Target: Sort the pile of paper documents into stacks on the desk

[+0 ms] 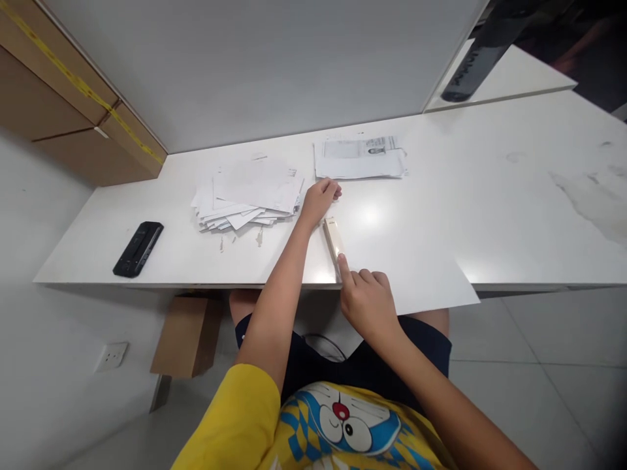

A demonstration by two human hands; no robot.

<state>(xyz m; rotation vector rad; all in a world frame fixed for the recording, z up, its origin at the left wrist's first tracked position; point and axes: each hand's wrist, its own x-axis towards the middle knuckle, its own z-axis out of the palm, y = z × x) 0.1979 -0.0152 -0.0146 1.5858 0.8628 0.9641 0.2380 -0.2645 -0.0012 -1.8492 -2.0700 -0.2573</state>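
My left hand rests on the white desk with its fingers curled in, and nothing shows in them. It lies between a messy pile of papers and a smaller stack of printed sheets. Just below it is a long, narrow cream-coloured tool that looks like a stapler. The extended index finger of my right hand presses on the tool's near end; the other fingers are curled. Beside that hand, a blank white sheet hangs over the desk's front edge. Its far edges blend into the desk.
A black phone lies at the desk's left. Cardboard boxes stand against the wall at the back left, and another box is under the desk. A dark object with lettering leans at the back right.
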